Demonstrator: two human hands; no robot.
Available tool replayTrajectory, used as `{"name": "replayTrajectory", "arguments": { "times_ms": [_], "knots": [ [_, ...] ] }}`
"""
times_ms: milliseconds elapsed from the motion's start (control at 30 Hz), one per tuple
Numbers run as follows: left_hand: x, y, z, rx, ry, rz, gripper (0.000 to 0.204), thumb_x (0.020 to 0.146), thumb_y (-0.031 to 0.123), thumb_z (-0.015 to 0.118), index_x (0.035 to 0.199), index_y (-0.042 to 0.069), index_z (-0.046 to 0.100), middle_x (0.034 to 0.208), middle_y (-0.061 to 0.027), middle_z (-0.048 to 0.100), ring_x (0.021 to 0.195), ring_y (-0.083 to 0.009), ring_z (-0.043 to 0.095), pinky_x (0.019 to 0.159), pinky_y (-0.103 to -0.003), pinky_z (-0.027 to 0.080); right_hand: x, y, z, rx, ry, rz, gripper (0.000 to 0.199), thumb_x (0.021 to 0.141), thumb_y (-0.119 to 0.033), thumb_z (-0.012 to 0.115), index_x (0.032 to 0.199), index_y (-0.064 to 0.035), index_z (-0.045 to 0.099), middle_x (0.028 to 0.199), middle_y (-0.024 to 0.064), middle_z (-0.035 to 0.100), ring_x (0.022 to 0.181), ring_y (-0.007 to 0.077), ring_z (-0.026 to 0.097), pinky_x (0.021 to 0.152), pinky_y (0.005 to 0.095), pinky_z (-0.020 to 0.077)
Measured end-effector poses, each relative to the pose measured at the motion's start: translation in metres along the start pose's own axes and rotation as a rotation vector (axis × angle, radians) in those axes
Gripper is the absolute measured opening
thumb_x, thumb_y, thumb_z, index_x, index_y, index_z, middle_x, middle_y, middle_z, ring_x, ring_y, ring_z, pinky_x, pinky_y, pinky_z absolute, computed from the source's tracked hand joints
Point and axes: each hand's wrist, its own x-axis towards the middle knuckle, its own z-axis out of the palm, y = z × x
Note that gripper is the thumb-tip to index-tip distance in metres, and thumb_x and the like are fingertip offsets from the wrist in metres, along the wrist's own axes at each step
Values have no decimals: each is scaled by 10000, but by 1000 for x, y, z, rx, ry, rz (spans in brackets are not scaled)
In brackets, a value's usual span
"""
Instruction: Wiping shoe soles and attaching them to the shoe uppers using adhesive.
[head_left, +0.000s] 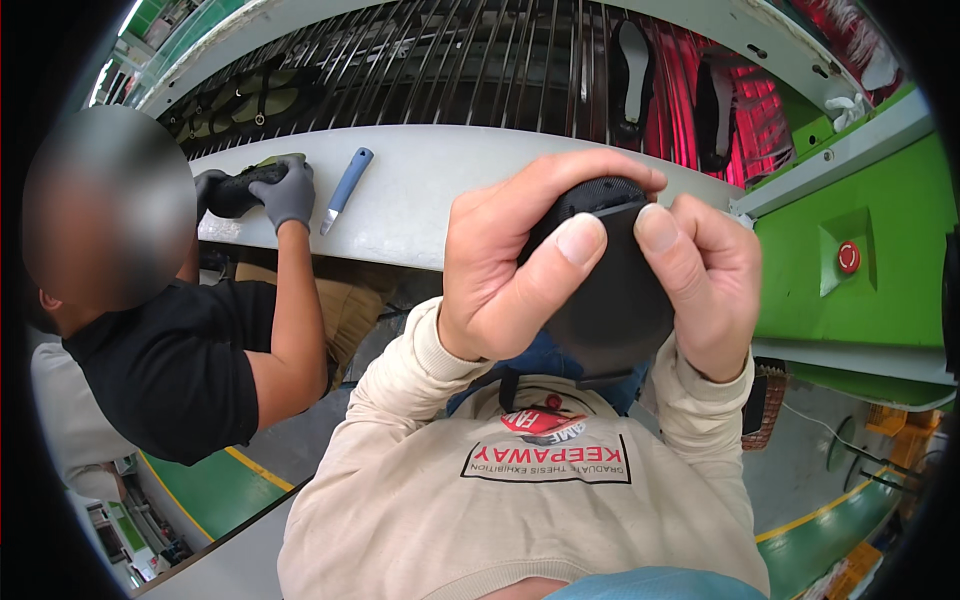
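A black, oval rubber shoe sole (612,300) is held up close in front of the person's chest, clasped from both sides. The left hand (505,275) wraps its near edge, thumb pressed flat across the face; the right hand (705,285) closes on the opposite edge, thumb set on a small raised lip near the top. Both grips are closed firmly on the sole, likely so the thumbs can press or bend that upper edge while the fingers brace it from behind. The fingers behind the sole are hidden, and the lower end of the sole merges with dark shadow, so its full outline is hard to make out.

Beyond the grip runs a long pale grey tabletop (420,200) edging a conveyor of dark metal rods (450,60), where another black sole (632,75) lies. Far to the left of the grip, a co-worker's grey-gloved hand (285,190) presses a dark shoe part (240,190) onto the tabletop, a blue-handled knife (345,187) just beside it. To the right of the grip sits a green machine housing (880,200) with a red round button (849,257).
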Motion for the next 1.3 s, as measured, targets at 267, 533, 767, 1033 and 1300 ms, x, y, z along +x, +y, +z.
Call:
{"name": "replayTrajectory", "arguments": {
  "times_ms": [267, 533, 767, 1033, 1300],
  "knots": [
    [-8, 8, -2, -37, -32, 107, 323, 934, 160, 667, 1155, -64, 738, 1012, -174, 792, 846, -250, 788, 789, -338, 622, -19, 2, 2, -102, -69, -151, 358, 1020, -192, 792, 743, -47, 617, 654, 12, 654, 597, 46, 556, 534, 242, 410],
    [8, -8, -1, -156, 50, -5, 398, 1068, 234, 618, 1343, -49, 673, 1190, -171, 757, 1103, -234, 725, 1008, -348, 549, 11, 14, 14, -61, 59, -62, 330, 1022, -234, 798, 842, -10, 636, 739, -4, 666, 738, 53, 613, 647, 229, 483],
    [27, -62, -10, -352, 97, -59, 720, 1192, 498, 211, 1435, -54, 605, 1257, -162, 731, 1141, -217, 701, 1032, -329, 543, 47, 30, 11, -50, -78, -31, 330, 1010, -290, 821, 1051, -34, 617, 950, 2, 696, 831, 35, 621, 725, 203, 511],
    [35, -69, -10, -298, 181, -44, 587, 1207, 424, 308, 1304, -23, 677, 1163, -87, 746, 1036, -149, 693, 930, -263, 545, 57, 40, 11, -60, -59, -64, 337, 990, -282, 842, 1078, -35, 632, 965, -5, 702, 865, 38, 630, 763, 203, 525],
    [30, -59, -8, -217, 160, -22, 595, 1208, 441, 301, 1281, -19, 672, 1127, -64, 731, 1005, -124, 669, 889, -248, 532, 54, 44, 15, -75, 21, -126, 383, 929, -279, 898, 1008, -10, 637, 888, 10, 705, 799, 57, 626, 710, 227, 520]
  ]
}}
